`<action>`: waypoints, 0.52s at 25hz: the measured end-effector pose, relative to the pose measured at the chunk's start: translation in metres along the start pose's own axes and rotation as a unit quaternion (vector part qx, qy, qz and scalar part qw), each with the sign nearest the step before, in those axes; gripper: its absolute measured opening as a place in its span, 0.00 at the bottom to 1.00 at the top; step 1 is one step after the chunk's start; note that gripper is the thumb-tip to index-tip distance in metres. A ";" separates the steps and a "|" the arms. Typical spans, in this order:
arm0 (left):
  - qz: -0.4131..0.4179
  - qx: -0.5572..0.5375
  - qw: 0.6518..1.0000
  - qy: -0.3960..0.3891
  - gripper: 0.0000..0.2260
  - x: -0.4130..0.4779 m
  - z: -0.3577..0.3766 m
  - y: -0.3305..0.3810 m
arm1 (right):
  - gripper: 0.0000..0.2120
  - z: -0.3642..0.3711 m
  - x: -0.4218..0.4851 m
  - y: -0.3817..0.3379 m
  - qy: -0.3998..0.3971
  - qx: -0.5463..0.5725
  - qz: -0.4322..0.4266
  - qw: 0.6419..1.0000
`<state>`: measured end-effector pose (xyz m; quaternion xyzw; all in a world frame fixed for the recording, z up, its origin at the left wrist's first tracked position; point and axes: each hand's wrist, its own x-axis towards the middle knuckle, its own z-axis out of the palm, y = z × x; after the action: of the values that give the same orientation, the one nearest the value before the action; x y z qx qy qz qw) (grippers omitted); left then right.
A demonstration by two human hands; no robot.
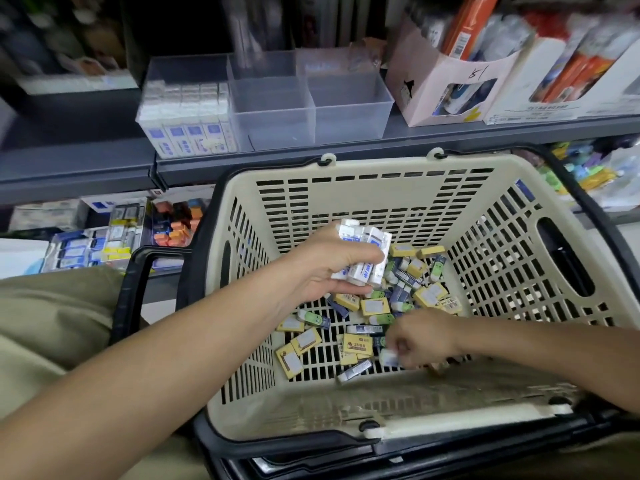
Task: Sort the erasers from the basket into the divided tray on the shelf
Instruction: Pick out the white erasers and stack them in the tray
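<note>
One white eraser [388,358] was pinched by the curled fingers of the right hand [420,336] at the near side of the basket [346,174], while an eraser bundle [363,258] was gripped, long axes pointing far, by the left hand [325,275], the hand nearer the tray [349,109] on the far shelf [104,161].

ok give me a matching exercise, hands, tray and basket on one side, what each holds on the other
1 left hand
2 right hand
3 tray's left compartment
4 basket

a one white eraser, pinched
b neat rows of white erasers
c loose yellow and green erasers
d a bunch of white erasers, gripped

Pairs: 1-d, 2-a, 3-b, 4-c
</note>
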<state>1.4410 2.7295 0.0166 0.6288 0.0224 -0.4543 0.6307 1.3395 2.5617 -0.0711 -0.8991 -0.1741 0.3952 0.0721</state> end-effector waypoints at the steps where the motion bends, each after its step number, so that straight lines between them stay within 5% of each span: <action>1: 0.012 0.004 1.000 0.004 0.14 0.000 0.000 0.001 | 0.07 -0.015 -0.002 0.002 0.035 0.061 0.004 0.998; 5: 0.053 0.027 0.998 0.017 0.14 -0.006 -0.004 0.010 | 0.06 -0.072 -0.023 -0.006 0.164 0.328 -0.013 0.930; 13: 0.154 -0.002 0.984 0.087 0.13 -0.035 -0.066 0.065 | 0.12 -0.159 -0.036 -0.043 0.347 0.492 -0.058 0.796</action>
<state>1.4950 2.7887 0.0742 0.6606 -0.0184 -0.2952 0.6900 1.4230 2.5895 0.0723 -0.8074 0.0285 0.0842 0.5833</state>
